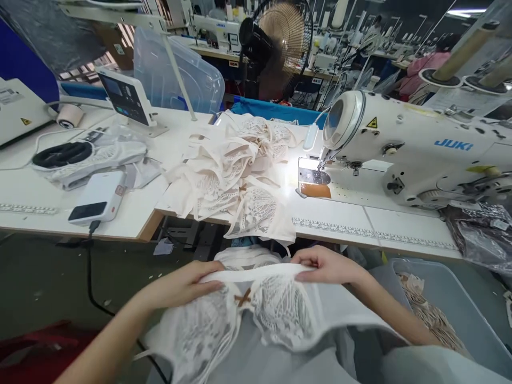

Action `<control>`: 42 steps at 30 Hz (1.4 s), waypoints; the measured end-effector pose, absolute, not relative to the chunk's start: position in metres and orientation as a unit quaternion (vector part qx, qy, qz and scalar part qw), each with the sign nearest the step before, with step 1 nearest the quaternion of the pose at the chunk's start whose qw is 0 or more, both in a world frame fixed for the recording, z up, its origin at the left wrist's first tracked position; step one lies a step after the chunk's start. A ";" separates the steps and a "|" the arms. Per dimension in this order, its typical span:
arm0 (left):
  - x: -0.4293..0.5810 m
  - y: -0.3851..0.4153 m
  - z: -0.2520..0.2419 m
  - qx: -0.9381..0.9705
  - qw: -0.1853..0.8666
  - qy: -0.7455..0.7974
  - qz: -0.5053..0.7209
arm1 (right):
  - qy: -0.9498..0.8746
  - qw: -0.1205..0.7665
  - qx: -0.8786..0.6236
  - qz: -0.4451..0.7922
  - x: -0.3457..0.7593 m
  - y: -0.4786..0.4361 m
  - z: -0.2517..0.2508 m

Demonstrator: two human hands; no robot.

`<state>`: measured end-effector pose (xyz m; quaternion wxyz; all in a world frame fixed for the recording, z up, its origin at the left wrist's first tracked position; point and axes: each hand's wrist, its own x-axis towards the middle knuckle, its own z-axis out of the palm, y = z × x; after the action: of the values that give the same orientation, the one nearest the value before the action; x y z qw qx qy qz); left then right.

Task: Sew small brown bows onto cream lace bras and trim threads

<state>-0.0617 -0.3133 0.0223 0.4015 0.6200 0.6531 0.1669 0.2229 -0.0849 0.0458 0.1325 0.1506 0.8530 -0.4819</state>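
Observation:
A white lace bra (282,309) with a small brown bow (242,297) at its centre is stretched between my two hands, in front of the table edge. My left hand (202,282) pinches its white band on the left side of the bow. On the other side, my right hand (320,266) grips the same band between thumb and fingers. The lower parts of the bra hang over my lap. Just beyond, a heap of pale lace bras (228,170) lies on the sewing table, and one lace cup (262,210) overhangs the front edge.
A JUKI sewing machine (400,144) with a lit needle area stands at the right. To the left are a white power bank (100,194), a control screen (126,98) and a black-and-white bundle (96,157). A plastic bin (452,293) sits low right; a fan (282,42) stands behind.

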 end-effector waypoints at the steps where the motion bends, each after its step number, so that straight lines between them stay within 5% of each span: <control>1: -0.056 -0.303 0.005 0.616 0.395 0.670 0.130 | 0.883 0.124 0.191 -0.411 0.225 -0.082 0.030; 5: -0.048 -0.286 -0.016 0.604 0.344 0.713 0.100 | 0.927 0.128 0.259 -0.240 0.224 -0.085 -0.004; 9: -0.057 -0.283 0.043 0.592 0.358 0.690 0.212 | 0.919 -0.009 0.182 -0.349 0.218 -0.095 0.024; 13: -0.069 -0.243 0.092 0.539 0.237 0.714 0.379 | 0.895 -0.181 0.177 -0.367 0.183 -0.080 0.061; 17: -0.080 -0.183 0.080 0.583 0.104 0.741 0.318 | 0.882 -0.250 0.211 -0.340 0.122 -0.047 0.065; 24: -0.117 -0.141 0.059 0.596 0.060 0.767 0.229 | 0.907 -0.147 0.225 -0.324 0.039 -0.021 0.059; 32: -0.145 -0.115 0.098 0.654 0.248 0.696 0.160 | 0.840 -0.163 0.174 -0.487 0.033 -0.012 0.053; 42: -0.156 -0.115 0.106 0.619 0.344 0.684 0.174 | 0.857 -0.088 0.234 -0.450 0.016 0.004 0.073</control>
<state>-0.1562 -0.1150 0.1058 0.3441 0.6188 0.6845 0.1740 0.0160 0.0045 0.0729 -0.0876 0.2344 0.8573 -0.4499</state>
